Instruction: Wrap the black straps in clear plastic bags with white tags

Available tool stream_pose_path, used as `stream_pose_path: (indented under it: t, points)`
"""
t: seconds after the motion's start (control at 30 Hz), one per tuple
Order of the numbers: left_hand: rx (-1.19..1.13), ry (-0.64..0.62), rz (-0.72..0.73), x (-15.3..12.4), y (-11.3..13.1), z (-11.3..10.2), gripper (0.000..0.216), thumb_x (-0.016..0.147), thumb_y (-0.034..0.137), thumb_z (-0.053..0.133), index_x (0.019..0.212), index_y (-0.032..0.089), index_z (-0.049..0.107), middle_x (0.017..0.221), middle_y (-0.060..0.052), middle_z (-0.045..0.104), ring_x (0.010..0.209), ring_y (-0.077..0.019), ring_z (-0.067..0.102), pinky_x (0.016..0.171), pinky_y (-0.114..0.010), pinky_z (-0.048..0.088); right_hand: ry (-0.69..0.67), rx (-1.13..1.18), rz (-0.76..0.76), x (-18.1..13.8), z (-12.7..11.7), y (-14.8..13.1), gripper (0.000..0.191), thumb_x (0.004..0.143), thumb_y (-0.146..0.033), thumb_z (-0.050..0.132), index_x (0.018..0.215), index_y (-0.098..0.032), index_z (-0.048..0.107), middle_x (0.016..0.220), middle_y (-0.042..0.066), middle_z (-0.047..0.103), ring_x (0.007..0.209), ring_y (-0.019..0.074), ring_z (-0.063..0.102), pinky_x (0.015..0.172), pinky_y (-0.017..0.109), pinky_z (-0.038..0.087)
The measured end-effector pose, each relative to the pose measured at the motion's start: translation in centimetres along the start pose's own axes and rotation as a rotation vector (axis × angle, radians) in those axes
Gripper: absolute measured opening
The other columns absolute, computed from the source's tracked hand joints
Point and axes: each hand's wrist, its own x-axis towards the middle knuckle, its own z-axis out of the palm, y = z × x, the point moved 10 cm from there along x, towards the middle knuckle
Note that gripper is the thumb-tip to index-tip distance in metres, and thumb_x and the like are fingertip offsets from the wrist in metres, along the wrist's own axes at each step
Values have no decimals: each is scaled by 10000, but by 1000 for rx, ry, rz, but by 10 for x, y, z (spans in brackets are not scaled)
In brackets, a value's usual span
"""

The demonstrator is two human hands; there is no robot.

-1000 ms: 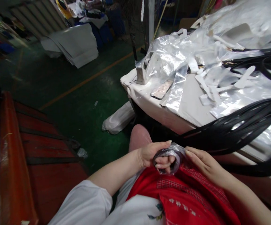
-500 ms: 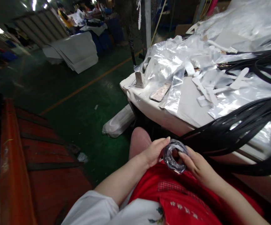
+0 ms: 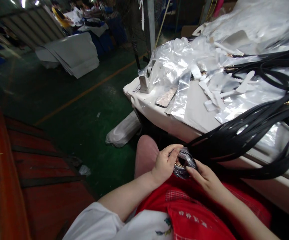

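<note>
A coiled dark strap in clear plastic (image 3: 190, 162) is held as a ring above my lap, with a bit of gold metal showing on its left side. My left hand (image 3: 168, 161) pinches the ring's left and upper edge between thumb and fingers. On the right side, my right hand (image 3: 205, 178) grips it, thumb in front and fingers mostly hidden behind. A thick bundle of black straps (image 3: 224, 140) with gold clasps hangs over the table edge just beyond my hands.
On the white table (image 3: 194, 115) lie a phone (image 3: 166, 97), clear plastic bags (image 3: 171, 63) and white plastic strips (image 3: 245, 82). A red wooden piece (image 3: 39, 173) stands at left. A wrapped roll (image 3: 123, 130) lies on the green floor. People work far back.
My left hand has closed further over the coil's left edge, its fingers now curled over the top. The ring has tilted, and gold metal now shows. The view has shifted slightly.
</note>
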Motion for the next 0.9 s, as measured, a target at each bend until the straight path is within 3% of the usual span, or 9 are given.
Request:
stream_pose_path:
  t: [0.1,0.2,0.3,0.4,0.57,0.73,0.8,0.9]
  points:
    - [-65,-161,-118,-1,-15,14,365,885,460,598,1022,142,716,772,-34,664,656,-130,573,621,-221,454,-115,36,47,-4,5,3,445,951,-518,462,1106,-156,671,989,75,719,892,245,646,815,316,517]
    - [-81,-329,-253,-11,-33,34,404,839,515,630,897,122,705,772,-38,660,669,-127,579,642,-224,460,-325,60,112,-13,13,5,430,951,-497,486,1135,-156,672,1023,72,714,924,246,641,830,323,519]
    - [-26,-396,-324,-23,-47,50,460,885,549,534,983,126,686,609,16,564,529,-102,502,540,-211,409,-443,65,142,-19,17,10,430,947,-495,496,1129,-153,682,1028,69,706,954,249,633,883,351,506]
    - [118,-339,-287,-28,-53,53,420,926,477,485,1038,130,694,602,17,553,554,-109,501,573,-218,411,-430,49,173,-20,17,22,459,946,-521,477,1111,-150,692,969,68,704,955,253,625,901,371,500]
    - [253,-338,-220,-35,-52,57,344,934,379,473,1013,146,712,903,-52,698,826,-165,613,751,-256,462,-378,112,186,-24,25,36,476,941,-534,477,1086,-141,704,961,63,705,902,235,622,837,339,502]
    - [258,-287,-262,-36,-69,49,310,877,387,555,930,134,726,903,-57,720,856,-183,633,760,-252,469,-377,86,205,-24,33,34,395,941,-458,490,1047,-155,721,944,54,728,868,222,644,764,295,497]
    - [236,-303,-330,-36,-83,48,361,865,436,561,935,125,730,901,-65,724,841,-190,639,733,-254,473,-366,-120,195,-23,21,22,318,915,-406,534,1033,-179,723,956,55,732,867,224,658,758,292,493]
    - [236,-354,-387,-35,-98,50,459,844,527,571,945,112,738,883,-76,728,809,-194,636,702,-254,466,-148,-464,83,-5,-34,-20,244,909,-375,541,962,-208,710,959,60,720,878,220,656,781,300,481]
